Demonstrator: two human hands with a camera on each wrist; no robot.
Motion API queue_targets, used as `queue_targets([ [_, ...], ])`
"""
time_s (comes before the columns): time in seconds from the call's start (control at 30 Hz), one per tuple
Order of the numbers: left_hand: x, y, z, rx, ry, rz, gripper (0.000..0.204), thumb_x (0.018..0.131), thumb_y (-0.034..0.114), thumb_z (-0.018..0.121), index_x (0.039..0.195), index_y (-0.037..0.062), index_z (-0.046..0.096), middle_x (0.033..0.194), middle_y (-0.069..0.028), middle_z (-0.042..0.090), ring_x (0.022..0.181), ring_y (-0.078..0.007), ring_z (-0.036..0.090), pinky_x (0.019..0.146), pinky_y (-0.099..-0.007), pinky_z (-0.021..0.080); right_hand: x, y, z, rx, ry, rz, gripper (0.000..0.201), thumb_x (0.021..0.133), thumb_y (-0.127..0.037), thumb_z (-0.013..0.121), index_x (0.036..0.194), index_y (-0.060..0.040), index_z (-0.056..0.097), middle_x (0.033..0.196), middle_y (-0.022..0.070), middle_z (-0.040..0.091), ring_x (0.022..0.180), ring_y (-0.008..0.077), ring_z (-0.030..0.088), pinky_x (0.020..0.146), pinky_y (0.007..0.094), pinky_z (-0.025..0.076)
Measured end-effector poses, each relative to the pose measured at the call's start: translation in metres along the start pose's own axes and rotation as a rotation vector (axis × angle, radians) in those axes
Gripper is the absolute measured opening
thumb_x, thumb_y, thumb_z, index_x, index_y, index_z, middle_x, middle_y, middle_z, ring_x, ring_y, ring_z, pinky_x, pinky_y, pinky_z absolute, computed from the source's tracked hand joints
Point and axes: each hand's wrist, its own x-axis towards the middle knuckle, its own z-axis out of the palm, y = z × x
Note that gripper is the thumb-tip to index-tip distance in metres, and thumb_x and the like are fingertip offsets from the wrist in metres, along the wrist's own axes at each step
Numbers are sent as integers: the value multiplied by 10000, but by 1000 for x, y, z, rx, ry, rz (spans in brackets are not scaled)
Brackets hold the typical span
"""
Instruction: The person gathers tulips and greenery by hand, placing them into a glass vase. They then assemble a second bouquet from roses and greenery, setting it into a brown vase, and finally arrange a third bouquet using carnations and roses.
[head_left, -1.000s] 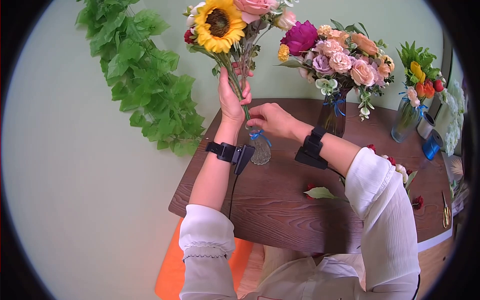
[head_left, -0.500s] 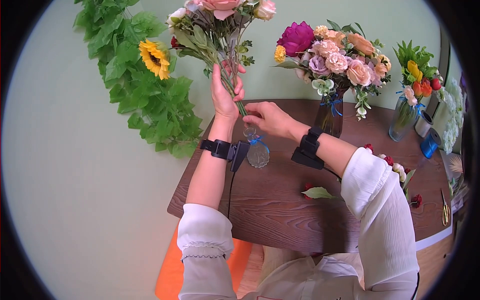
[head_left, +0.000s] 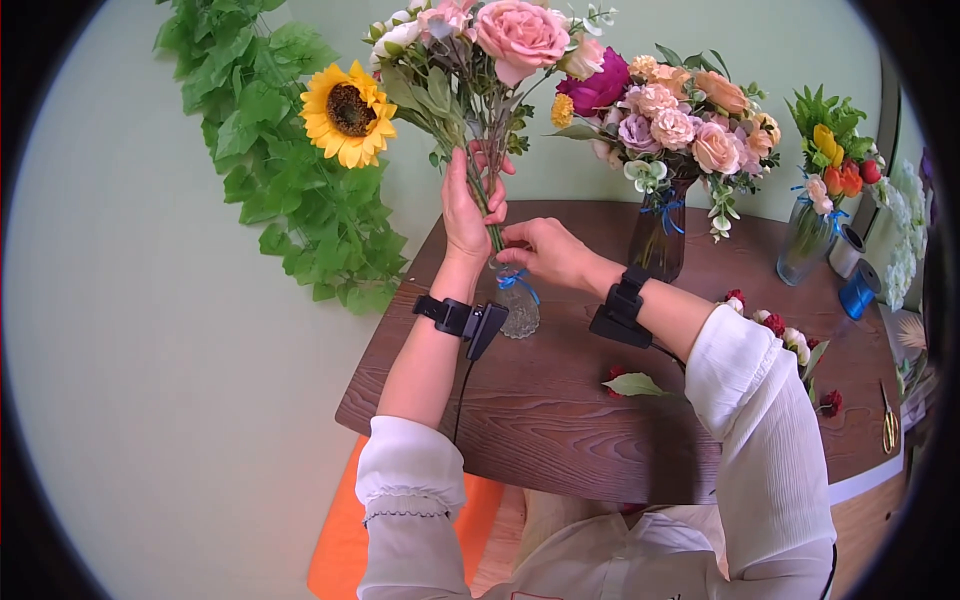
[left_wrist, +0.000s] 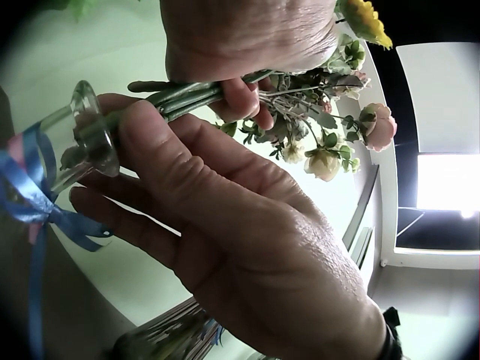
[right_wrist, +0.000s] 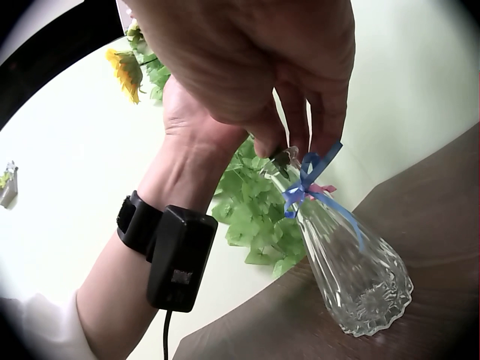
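Note:
My left hand grips a bouquet of artificial flowers by its bundled green stems. A big pink rose tops it, and a sunflower leans out to the left. Lower down, my right hand pinches the stem ends between thumb and fingers. In the left wrist view the stem ends sit in the flared mouth of a small clear glass vase. A blue ribbon bow circles its neck. The vase stands on the dark wooden table; the right hand's fingertips are right at its rim.
Behind stands a brown vase of peach and purple flowers. Farther right are a tulip vase, ribbon spools and gold scissors. Loose red and white flowers and a leaf lie nearby; an ivy garland hangs left.
The sunflower swung down and left away from the bouquet, then rose slightly to the right. The bouquet tilted left, then came back upright, with its stem ends lowered to the vase mouth.

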Motion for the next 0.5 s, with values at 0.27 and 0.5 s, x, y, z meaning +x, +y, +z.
queue_targets([
  [0.27,-11,-9,-1,-69,33,-47,491,991,497,296,1162,65,454,835,-79,542,492,-58,345,376,-174,236,-6,0,0,69,-43,44,246,871,-52,625,1109,4,599,859,118,679,764,183,652,742,325,517],
  [0.5,-16,-15,-6,-105,75,-100,502,971,539,332,1204,111,449,832,-68,526,532,-76,356,412,-180,254,-11,-8,0,200,-111,242,216,914,-50,568,1122,10,566,897,76,667,706,171,644,695,328,529],
])
